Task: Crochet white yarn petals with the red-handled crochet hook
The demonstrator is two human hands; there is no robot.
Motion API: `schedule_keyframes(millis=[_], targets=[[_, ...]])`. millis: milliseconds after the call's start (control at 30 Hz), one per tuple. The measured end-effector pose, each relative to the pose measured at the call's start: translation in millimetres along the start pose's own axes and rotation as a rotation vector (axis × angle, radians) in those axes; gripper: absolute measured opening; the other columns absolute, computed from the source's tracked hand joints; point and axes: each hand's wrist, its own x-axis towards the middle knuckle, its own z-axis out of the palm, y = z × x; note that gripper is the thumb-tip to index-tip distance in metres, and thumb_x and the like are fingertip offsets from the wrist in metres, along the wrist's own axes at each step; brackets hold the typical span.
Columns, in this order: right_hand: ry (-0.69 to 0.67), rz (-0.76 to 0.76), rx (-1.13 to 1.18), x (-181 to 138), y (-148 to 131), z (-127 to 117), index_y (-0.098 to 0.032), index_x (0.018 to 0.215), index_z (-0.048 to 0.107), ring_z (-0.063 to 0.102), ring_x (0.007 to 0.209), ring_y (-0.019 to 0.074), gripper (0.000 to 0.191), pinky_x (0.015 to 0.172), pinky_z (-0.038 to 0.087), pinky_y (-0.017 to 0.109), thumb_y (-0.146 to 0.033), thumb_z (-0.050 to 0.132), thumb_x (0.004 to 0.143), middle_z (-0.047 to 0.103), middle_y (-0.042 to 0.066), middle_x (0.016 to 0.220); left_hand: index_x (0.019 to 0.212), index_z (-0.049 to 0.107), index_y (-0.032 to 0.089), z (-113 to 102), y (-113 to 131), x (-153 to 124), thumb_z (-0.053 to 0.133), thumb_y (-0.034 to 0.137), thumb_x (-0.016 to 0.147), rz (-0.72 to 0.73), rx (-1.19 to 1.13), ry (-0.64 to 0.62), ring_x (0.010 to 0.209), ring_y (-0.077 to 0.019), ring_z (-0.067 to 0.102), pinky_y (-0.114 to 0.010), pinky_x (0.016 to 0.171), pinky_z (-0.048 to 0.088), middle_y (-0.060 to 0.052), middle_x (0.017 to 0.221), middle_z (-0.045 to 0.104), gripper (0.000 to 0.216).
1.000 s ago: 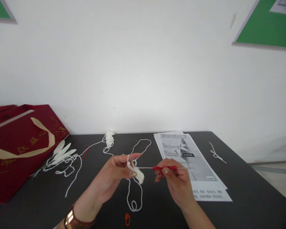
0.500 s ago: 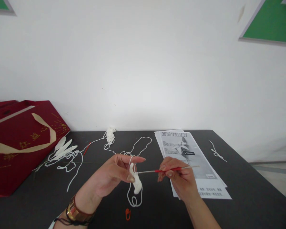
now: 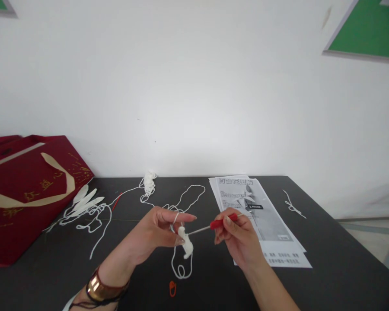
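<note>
My left hand [image 3: 157,233] pinches a small white crocheted piece [image 3: 186,244] between thumb and fingers, with white yarn [image 3: 189,196] looped over the outstretched index finger. My right hand [image 3: 238,237] is closed on a crochet hook with a red handle [image 3: 223,222]; the hook's metal tip reaches left into the top of the white piece. Both hands hover over the middle of a black table [image 3: 327,259]. A loop of yarn hangs below the piece onto the table.
A dark red gift bag [image 3: 26,190] with a beige ribbon lies at the left. White crocheted petals [image 3: 84,201] and loose yarn lie beside it. Printed sheets [image 3: 262,220] lie right of my hands. An orange stitch marker [image 3: 172,288] lies near the front edge. A yarn scrap [image 3: 293,206] sits far right.
The right hand has tilted the hook so its handle points up and right, and moved closer to the white piece. The left hand has barely moved.
</note>
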Motion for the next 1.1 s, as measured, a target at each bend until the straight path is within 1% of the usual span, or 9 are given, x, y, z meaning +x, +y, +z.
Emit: schedule_keyframes(millis=[167, 267, 400, 600, 767, 833, 933, 1033, 1100], targets=[[0.144, 0.186, 0.201, 7.6, 11.8, -1.3, -0.012, 0.076, 0.072, 0.054, 0.040, 0.0055, 0.018, 0.041, 0.053, 0.014, -0.027, 0.081, 0.069, 0.065, -0.001, 0.053, 0.092, 0.080, 0.023, 10.7, -9.3, 5.9, 0.078, 0.013, 0.063, 0.222, 0.140, 0.194, 0.071, -0.0173, 0.052, -0.029, 0.069, 0.041, -0.002, 0.068, 0.063, 0.031], [0.198, 0.256, 0.268, 7.5, 18.4, -0.2, -0.011, 0.079, 0.072, 0.056, 0.045, 0.0053, 0.020, 0.045, 0.056, 0.015, -0.025, 0.082, 0.068, 0.067, -0.001, 0.057, 0.097, 0.078, 0.025, 18.2, -21.9, 12.8, 0.078, 0.014, 0.065, 0.251, 0.097, 0.253, 0.074, -0.0164, 0.052, -0.027, 0.071, 0.040, 0.000, 0.072, 0.062, 0.034], [0.205, 0.217, 0.244, 5.1, 23.5, 4.7, -0.011, 0.083, 0.071, 0.058, 0.048, 0.0069, 0.022, 0.050, 0.059, 0.019, -0.026, 0.080, 0.071, 0.067, 0.000, 0.060, 0.099, 0.078, 0.028, 26.2, -38.8, 20.0, 0.077, 0.016, 0.068, 0.231, 0.001, 0.284, 0.076, -0.0151, 0.054, -0.026, 0.074, 0.041, 0.001, 0.076, 0.066, 0.033], [0.183, 0.139, 0.222, 7.1, 23.1, 3.8, -0.012, 0.080, 0.070, 0.055, 0.045, 0.0069, 0.017, 0.045, 0.056, 0.018, -0.028, 0.074, 0.077, 0.064, -0.001, 0.057, 0.100, 0.077, 0.023, 18.7, -36.2, 20.3, 0.077, 0.024, 0.070, 0.095, -0.168, 0.071, 0.079, -0.0178, 0.061, -0.031, 0.078, 0.044, -0.006, 0.089, 0.073, 0.031], [0.088, 0.241, 0.281, 10.1, 25.5, 1.4, -0.011, 0.072, 0.069, 0.048, 0.039, 0.0060, 0.015, 0.040, 0.051, 0.016, -0.025, 0.074, 0.074, 0.060, -0.003, 0.051, 0.081, 0.078, 0.018, -2.9, -31.2, 21.3, 0.080, 0.038, 0.061, -0.014, -0.207, -0.136, 0.065, -0.0191, 0.059, -0.035, 0.066, 0.047, -0.008, 0.074, 0.067, 0.029], [0.055, 0.288, 0.293, 10.4, 26.9, 1.5, -0.011, 0.069, 0.069, 0.047, 0.038, 0.0063, 0.015, 0.038, 0.049, 0.017, -0.025, 0.074, 0.072, 0.056, -0.004, 0.047, 0.073, 0.077, 0.017, -7.8, -30.9, 21.9, 0.080, 0.041, 0.060, -0.049, -0.155, -0.198, 0.061, -0.0185, 0.057, -0.035, 0.062, 0.047, -0.007, 0.068, 0.063, 0.028], [0.034, 0.331, 0.302, 10.5, 27.2, 1.0, -0.011, 0.065, 0.068, 0.048, 0.037, 0.0066, 0.015, 0.038, 0.047, 0.016, -0.024, 0.072, 0.071, 0.055, -0.004, 0.046, 0.081, 0.077, 0.016, -9.7, -28.7, 22.7, 0.082, 0.034, 0.061, -0.091, -0.007, -0.276, 0.059, -0.0167, 0.056, -0.031, 0.060, 0.045, -0.005, 0.067, 0.064, 0.027], [0.019, 0.343, 0.312, 10.5, 25.1, -0.3, -0.011, 0.064, 0.067, 0.047, 0.037, 0.0060, 0.014, 0.037, 0.044, 0.015, -0.023, 0.072, 0.071, 0.055, -0.004, 0.044, 0.085, 0.077, 0.017, -10.1, -25.1, 24.5, 0.081, 0.026, 0.064, -0.064, 0.146, -0.298, 0.062, -0.0145, 0.054, -0.026, 0.061, 0.041, -0.002, 0.069, 0.065, 0.023], [0.007, 0.341, 0.314, 10.6, 23.6, -1.1, -0.011, 0.063, 0.066, 0.046, 0.035, 0.0057, 0.015, 0.037, 0.043, 0.015, -0.023, 0.072, 0.070, 0.053, -0.005, 0.043, 0.075, 0.077, 0.016, -11.0, -23.3, 25.6, 0.078, 0.026, 0.068, -0.026, 0.212, -0.292, 0.059, -0.0130, 0.050, -0.024, 0.058, 0.037, -0.001, 0.063, 0.062, 0.012]])
